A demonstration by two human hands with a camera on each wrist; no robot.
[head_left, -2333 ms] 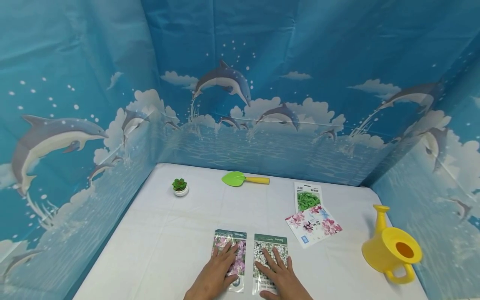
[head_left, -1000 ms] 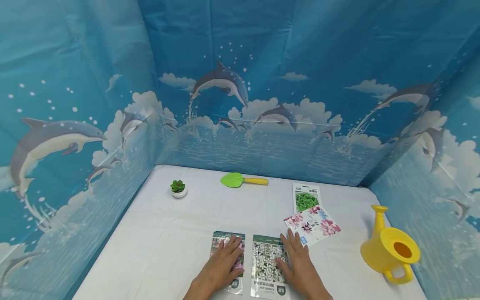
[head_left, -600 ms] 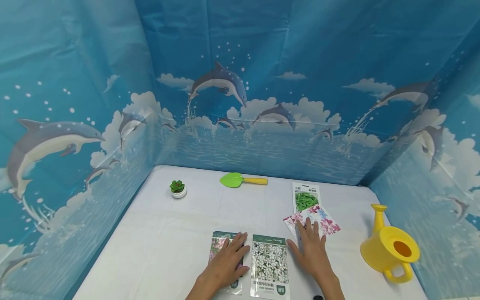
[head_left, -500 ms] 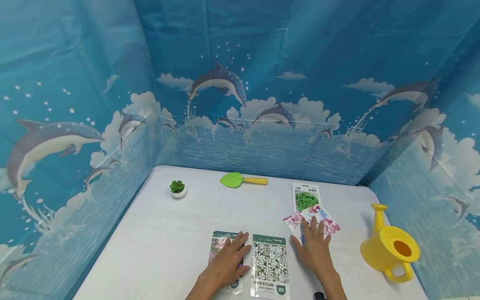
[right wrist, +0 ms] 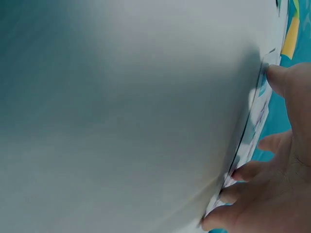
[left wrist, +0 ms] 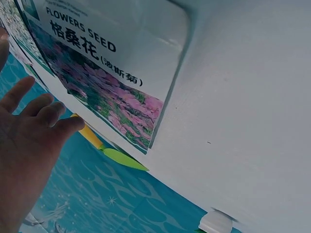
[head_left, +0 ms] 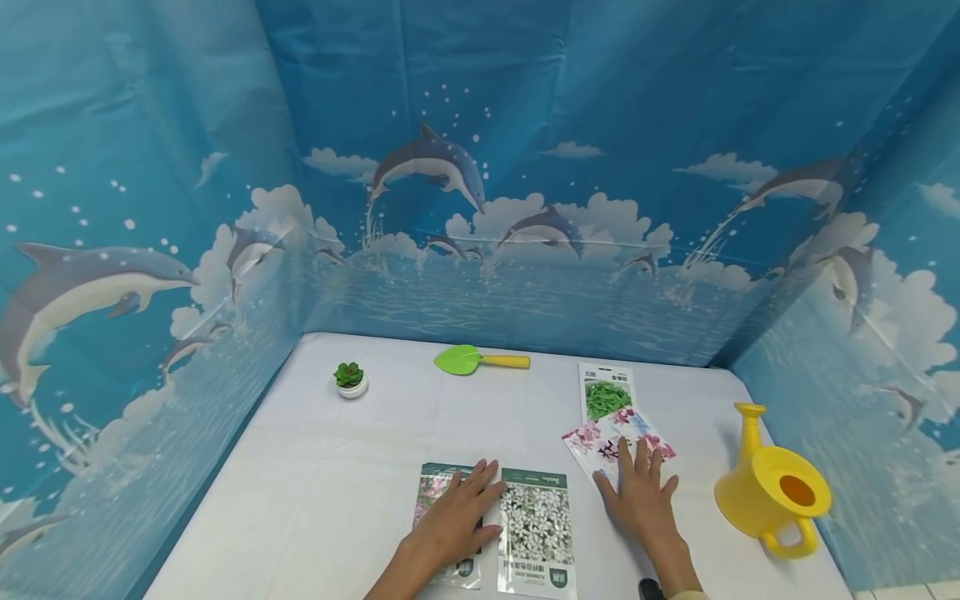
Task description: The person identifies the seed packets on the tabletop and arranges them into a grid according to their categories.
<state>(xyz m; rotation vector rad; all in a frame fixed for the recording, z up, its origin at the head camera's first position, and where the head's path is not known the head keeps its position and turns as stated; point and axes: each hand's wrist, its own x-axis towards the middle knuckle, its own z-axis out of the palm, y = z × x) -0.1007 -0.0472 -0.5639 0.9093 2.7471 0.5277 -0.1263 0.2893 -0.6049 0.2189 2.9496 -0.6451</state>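
In the head view my left hand [head_left: 452, 518] lies with spread fingers over a pink-flower seed packet [head_left: 432, 490], covering much of it. The left wrist view shows this packet's printed front [left wrist: 97, 77] beside the hand. Just right of it, a white-flower seed packet [head_left: 536, 529] lies flat, its front fully visible. My right hand [head_left: 643, 493] spreads its straight fingers over the lower part of a white packet with pink blossoms [head_left: 597, 439]. In the right wrist view, thumb and fingertips [right wrist: 276, 77] are at this packet's edge. Behind it, partly overlapped, lies a green-leaf seed packet [head_left: 606, 398].
A yellow watering can [head_left: 765, 508] stands at the right side of the white table [head_left: 322, 500]. At the back lie a green trowel with a yellow handle [head_left: 459, 360] and, further left, a small potted succulent [head_left: 350, 380]. Dolphin-print curtains [head_left: 420, 283] enclose the table's back and sides.
My right hand has left the white-flower packet, moving right and forward onto the blossom packet. The left hand stays over the pink-flower packet, shifted slightly. The head view has turned a little right.
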